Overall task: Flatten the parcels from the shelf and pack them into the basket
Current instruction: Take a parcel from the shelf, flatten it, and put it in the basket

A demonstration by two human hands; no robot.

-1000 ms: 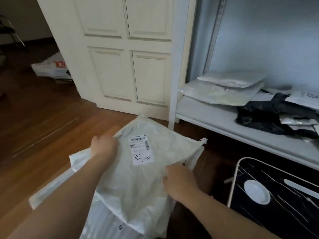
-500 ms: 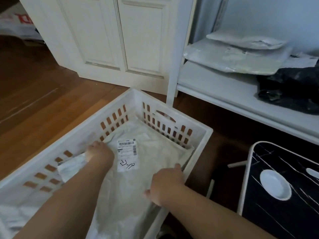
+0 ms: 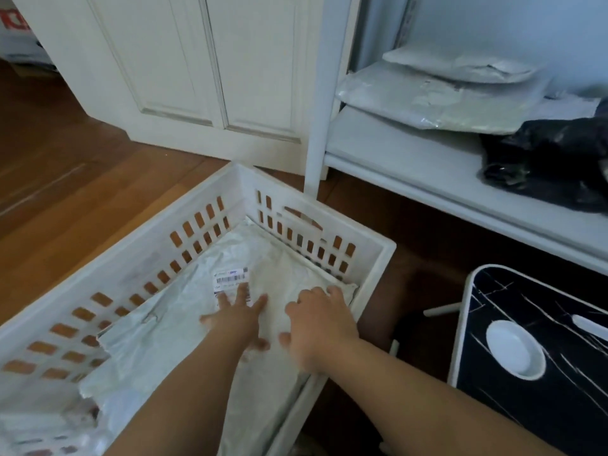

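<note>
A white plastic basket (image 3: 378, 255) with slotted walls stands on the wooden floor. Inside it lies a white parcel bag (image 3: 171, 327) with a barcode label (image 3: 230, 278), on top of other white parcels. My left hand (image 3: 240, 317) presses flat on the parcel with fingers spread, partly covering the label. My right hand (image 3: 320, 319) presses down beside it, near the basket's right wall, fingers straight. On the white shelf (image 3: 411, 159) to the right lie two pale parcels (image 3: 437, 97) stacked, and a black parcel (image 3: 546, 159).
White panelled doors (image 3: 204, 67) stand behind the basket. A black tray table (image 3: 539, 357) with a white rim and round recess sits low on the right, under the shelf. A white bag (image 3: 16, 37) lies on the floor far left.
Both hands lowered the labelled parcel into the basket, let go of its edges and moved to its middle, where they now press flat with fingers spread. The view tilted down.
</note>
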